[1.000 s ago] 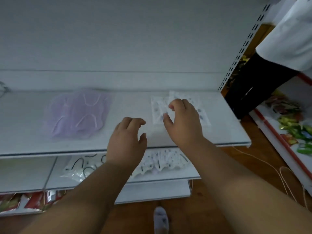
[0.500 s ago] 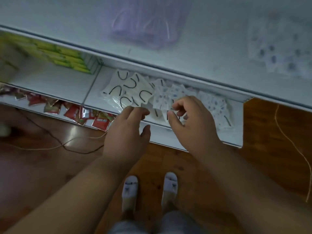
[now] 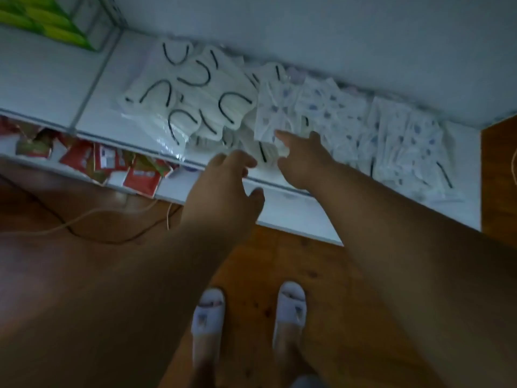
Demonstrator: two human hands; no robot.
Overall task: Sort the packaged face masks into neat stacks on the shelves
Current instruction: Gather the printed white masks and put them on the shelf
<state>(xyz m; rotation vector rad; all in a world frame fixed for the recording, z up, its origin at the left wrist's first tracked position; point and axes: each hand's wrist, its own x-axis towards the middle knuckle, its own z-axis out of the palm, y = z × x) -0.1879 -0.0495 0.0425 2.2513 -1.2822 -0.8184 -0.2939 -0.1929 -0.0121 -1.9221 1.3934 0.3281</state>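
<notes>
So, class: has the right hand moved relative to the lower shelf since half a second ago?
Yes. The right hand has reached forward over the shelf edge, its fingertips now on a patterned mask pack.

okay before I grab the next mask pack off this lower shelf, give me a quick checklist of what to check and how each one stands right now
1. Right hand on target: ok, its fingers reach onto a dotted mask pack.
2. Right hand has a firm grip: cannot tell, fingertips touch, no pinch visible.
3. Left hand free to help: ok, open and holding nothing, at the shelf edge.
4. Pile sorted: not ok, black-loop mask packs overlap the dotted ones.
5. Packs safely on the shelf: not ok, one plastic wrapper hangs over the front edge.
6. Floor clear: not ok, a cable lies left of the feet.
</notes>
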